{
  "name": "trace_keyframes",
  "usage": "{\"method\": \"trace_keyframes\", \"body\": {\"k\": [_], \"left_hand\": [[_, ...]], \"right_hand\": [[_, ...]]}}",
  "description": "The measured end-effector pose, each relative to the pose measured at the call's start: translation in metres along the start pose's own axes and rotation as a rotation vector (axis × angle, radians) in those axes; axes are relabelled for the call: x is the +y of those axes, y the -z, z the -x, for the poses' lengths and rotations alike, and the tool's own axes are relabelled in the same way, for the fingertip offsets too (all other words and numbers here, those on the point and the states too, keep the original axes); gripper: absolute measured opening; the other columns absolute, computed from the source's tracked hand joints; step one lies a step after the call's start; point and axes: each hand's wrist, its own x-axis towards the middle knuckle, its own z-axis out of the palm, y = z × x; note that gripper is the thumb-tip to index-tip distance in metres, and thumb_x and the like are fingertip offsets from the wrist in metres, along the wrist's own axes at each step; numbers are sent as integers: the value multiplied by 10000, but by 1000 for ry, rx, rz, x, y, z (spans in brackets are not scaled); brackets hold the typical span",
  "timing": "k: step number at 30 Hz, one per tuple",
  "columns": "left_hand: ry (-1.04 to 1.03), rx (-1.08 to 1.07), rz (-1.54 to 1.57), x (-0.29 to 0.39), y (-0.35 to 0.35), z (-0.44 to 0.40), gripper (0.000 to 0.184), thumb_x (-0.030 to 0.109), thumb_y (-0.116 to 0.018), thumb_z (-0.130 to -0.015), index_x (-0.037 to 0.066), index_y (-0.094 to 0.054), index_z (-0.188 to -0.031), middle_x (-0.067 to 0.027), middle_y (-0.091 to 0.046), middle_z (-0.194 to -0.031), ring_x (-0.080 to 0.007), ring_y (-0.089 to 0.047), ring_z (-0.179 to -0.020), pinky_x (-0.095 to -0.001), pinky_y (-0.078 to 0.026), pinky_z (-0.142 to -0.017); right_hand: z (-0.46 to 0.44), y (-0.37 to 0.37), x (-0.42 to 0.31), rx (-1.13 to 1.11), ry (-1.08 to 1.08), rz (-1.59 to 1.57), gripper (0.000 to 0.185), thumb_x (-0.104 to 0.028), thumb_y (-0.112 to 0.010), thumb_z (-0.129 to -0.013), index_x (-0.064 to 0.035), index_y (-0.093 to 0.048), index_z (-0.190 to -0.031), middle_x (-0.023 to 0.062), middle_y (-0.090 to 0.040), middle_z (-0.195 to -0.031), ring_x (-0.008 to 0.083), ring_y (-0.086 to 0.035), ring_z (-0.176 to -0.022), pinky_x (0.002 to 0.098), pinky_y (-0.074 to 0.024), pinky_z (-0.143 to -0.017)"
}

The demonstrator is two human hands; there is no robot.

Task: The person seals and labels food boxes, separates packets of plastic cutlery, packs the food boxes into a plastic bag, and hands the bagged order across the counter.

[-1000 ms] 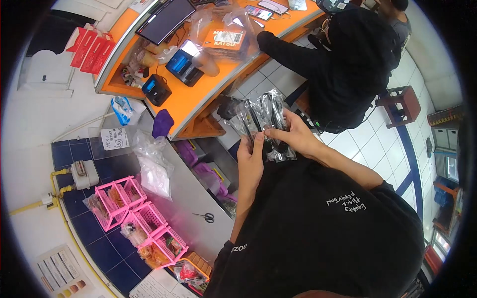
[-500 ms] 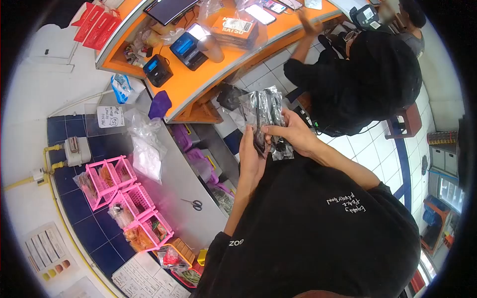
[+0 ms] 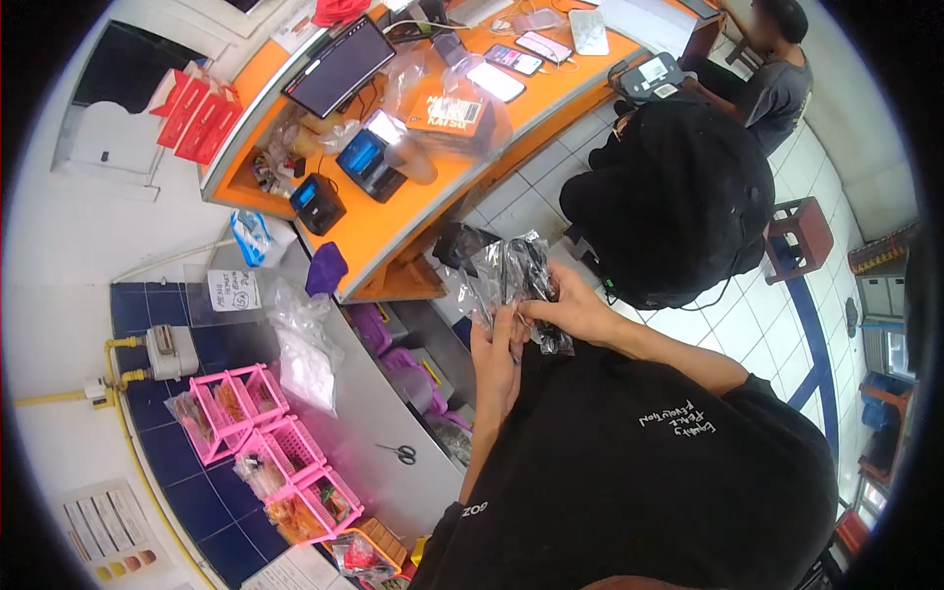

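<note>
Both hands grip clear plastic packets (image 3: 511, 270) with dark contents, held in front of my chest. My left hand (image 3: 497, 349) pinches their lower left part with the fingertips. On the right side, my right hand (image 3: 580, 310) has its thumb laid across the packets and its fingers curled behind them. The two thumbs almost meet at the lower middle of the packets. Crinkled film hides what is inside, and some fingers are behind it. A black bag (image 3: 460, 246) is seen just beyond the packets' upper left side.
An orange counter (image 3: 369, 231) bears card machines, phones and an orange-labelled package (image 3: 447, 113). Scissors (image 3: 398, 453) lie on the metal worktop (image 3: 369, 403) near pink baskets (image 3: 236, 413). A co-worker in black (image 3: 678, 197) is ahead right; another person (image 3: 777, 93) sits farther back.
The packets are tilted and more crumpled, still held by both hands. The co-worker in black has bent lower, and the raised arm is out of sight. The camera view has shifted.
</note>
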Motion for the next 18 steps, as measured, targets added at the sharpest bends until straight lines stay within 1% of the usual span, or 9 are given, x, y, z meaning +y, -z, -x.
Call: {"method": "trace_keyframes", "body": {"k": [4, 6, 7, 8, 9, 10, 12, 16, 18], "left_hand": [[79, 110, 195, 6, -4, 8, 207, 194, -640, -1092, 41, -568, -1210, 2, -575, -896, -106, -525, -783, -316, -462, -740], [62, -54, 22, 3, 10, 6, 248, 183, -658, -1081, 26, -552, -1241, -21, -604, -971, -112, -568, -877, -310, -491, -811], [56, -54, 20, 3, 13, 7, 248, 183, -658, -1081, 26, -552, -1241, -21, -604, -971, -112, -568, -877, -310, -491, -811], [-9, -60, -287, 2, 14, 6, 258, 173, -666, -1074, 18, -551, -1245, -33, -615, -1009, -118, -585, -916, -310, -496, -845], [-72, -62, -595, 2, 15, 6, 269, 163, -674, -1067, 10, -551, -1250, -46, -625, -1048, -123, -601, -955, -310, -501, -879], [-78, -61, -596, 2, 17, 5, 269, 163, -674, -1067, 10, -551, -1250, -46, -625, -1048, -123, -601, -955, -310, -501, -879], [-161, -93, -693, 1, 21, 2, 293, 153, -690, -1056, -5, -552, -1260, -63, -634, -1110, -133, -613, -1008, -315, -509, -898], [-154, 11, -616, -4, 17, 0, 289, 164, -678, -1062, 1, -556, -1268, -40, -627, -1046, -106, -602, -919, -299, -505, -814], [-49, 113, -419, -5, 13, -3, 279, 79, -626, -1055, 5, -546, -1312, -25, -620, -990, -103, -561, -811, -297, -473, -724]], "right_hand": [[5, -4, -10, -31, -31, 7, 365, 6, -733, -972, -2, -548, -1287, 72, -717, -988, 123, -712, -895, 296, -591, -817], [3, -5, -1, -28, 50, 94, 430, -8, -757, -956, -2, -537, -1326, 83, -709, -1064, 129, -696, -994, 305, -575, -886], [2, -6, 5, 13, 117, 140, 462, -13, -772, -944, 2, -532, -1338, 85, -698, -1107, 127, -675, -1040, 305, -559, -919], [0, -7, 7, 53, 185, 185, 493, -18, -786, -932, 7, -526, -1351, 87, -686, -1149, 126, -653, -1087, 305, -543, -952], [4, -8, -10, 18, 80, 198, 532, -30, -805, -916, 16, -521, -1363, 83, -661, -1203, 123, -614, -1136, 306, -512, -992], [3, -5, -9, 15, 85, 199, 532, -30, -805, -916, 16, -521, -1363, 83, -661, -1203, 123, -614, -1136, 306, -512, -992], [-1, 2, -2, 10, 175, 303, 620, -107, -817, -920, 12, -504, -1442, 112, -685, -1239, 180, -652, -1131, 353, -517, -1001], [-5, -1, 2, -43, 107, 279, 587, -96, -817, -913, 15, -526, -1410, 103, -697, -1195, 170, -661, -1088, 348, -528, -969], [-10, -1, -4, -35, 137, 252, 579, -86, -819, -905, 25, -532, -1396, 96, -701, -1186, 156, -658, -1077, 347, -526, -974]]}}
